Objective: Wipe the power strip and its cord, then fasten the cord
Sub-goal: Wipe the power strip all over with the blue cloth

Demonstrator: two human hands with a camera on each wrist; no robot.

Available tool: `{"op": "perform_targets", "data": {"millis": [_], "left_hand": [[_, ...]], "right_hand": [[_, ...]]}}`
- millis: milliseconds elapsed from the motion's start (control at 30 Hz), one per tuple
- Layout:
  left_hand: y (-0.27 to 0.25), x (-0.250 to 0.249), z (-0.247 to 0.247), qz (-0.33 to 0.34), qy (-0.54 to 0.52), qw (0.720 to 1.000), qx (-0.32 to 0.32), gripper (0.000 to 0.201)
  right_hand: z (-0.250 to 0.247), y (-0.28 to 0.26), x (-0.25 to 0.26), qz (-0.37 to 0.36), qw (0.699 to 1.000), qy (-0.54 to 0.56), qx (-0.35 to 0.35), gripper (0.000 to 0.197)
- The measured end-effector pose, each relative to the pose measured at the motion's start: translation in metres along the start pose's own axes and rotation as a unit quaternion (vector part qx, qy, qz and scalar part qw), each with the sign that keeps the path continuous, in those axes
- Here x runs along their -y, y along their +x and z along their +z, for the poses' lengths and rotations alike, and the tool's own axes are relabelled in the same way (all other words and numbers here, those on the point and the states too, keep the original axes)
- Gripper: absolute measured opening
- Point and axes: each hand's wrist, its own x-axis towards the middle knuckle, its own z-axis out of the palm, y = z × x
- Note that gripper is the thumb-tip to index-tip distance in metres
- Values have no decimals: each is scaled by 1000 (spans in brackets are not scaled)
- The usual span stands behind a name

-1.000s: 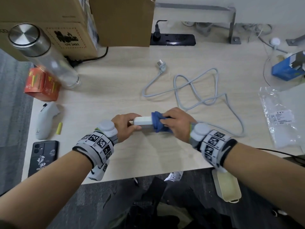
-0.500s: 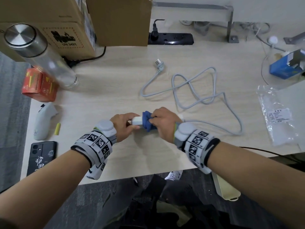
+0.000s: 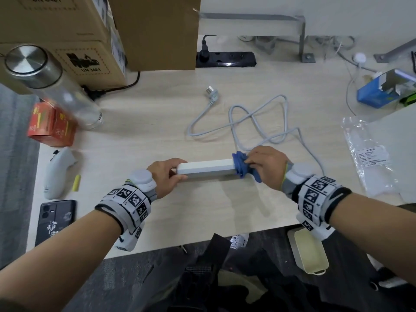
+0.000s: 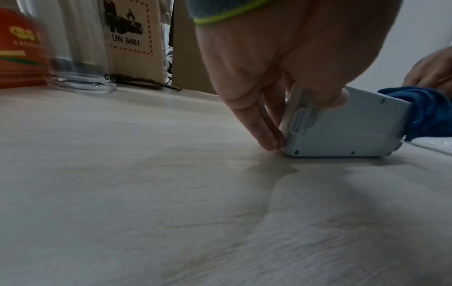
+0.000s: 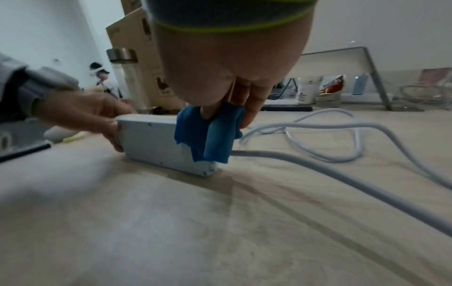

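Observation:
A white power strip stands on its long edge on the wooden desk, its grey underside toward me. My left hand pinches its left end between thumb and fingers. My right hand grips a blue cloth wrapped round the strip's right end. The grey cord leaves that end and lies in loose loops behind, ending in a plug.
Cardboard boxes and a black power strip stand at the back. A glass bottle, red box, white controller and black phone lie left. A plastic bag and blue carton lie right.
My right hand slid the blue cloth left along the strip, then back to the right end, baring most of the strip. The left hand kept its hold.

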Motion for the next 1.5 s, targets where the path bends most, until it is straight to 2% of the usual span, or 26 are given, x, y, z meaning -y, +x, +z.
{"op": "perform_targets", "data": {"millis": [100, 167, 267, 333, 433, 500, 567, 633, 833, 1000, 1100, 1233, 1300, 1367, 1500], "left_hand": [[-1, 1, 0, 4, 5, 1000, -3, 28], [0, 0, 0, 6, 4, 1000, 0, 29], [0, -2, -2, 4, 1, 1000, 1, 30], [0, -2, -2, 1, 0, 1000, 4, 30], [0, -2, -3, 0, -1, 1000, 9, 29], [1, -1, -2, -2, 0, 1000, 11, 29], [2, 2, -1, -9, -3, 1000, 13, 29], [3, 4, 0, -12, -5, 1000, 10, 29], [2, 2, 2, -16, -7, 1000, 7, 29], [2, 2, 4, 5, 3, 1000, -6, 30], [1, 0, 3, 9, 4, 1000, -6, 29], [3, -1, 2, 7, 13, 1000, -10, 27], [3, -1, 3, 7, 19, 1000, -18, 27], [1, 1, 4, 14, 19, 999, -25, 28], [-2, -2, 3, -3, 5, 1000, -11, 28]], "right_hand": [[-4, 0, 4, 70, 995, 40, -54, 18], [-1, 1, 11, 88, 992, 59, -62, 22], [11, -5, 12, 25, 998, -8, 49, 41], [12, -5, 8, 4, 992, -41, 121, 38], [3, 2, -6, -8, 992, -57, 115, 36], [-3, 6, -8, -8, 990, -35, 134, 26], [-8, 9, -13, 4, 989, -12, 144, 26], [-7, 10, -10, 10, 994, -11, 110, 27], [3, 11, 6, 1, 997, -6, 72, 30], [11, 22, 16, 22, 997, 4, 69, 27], [20, 31, 33, 8, 998, 13, 68, 26], [44, 59, 74, -21, 997, 22, 77, 5], [52, 66, 84, -22, 996, 25, 81, 12], [51, 62, 82, -13, 996, 20, 88, 6], [32, 33, 44, -35, 998, 7, 53, 28]]}}
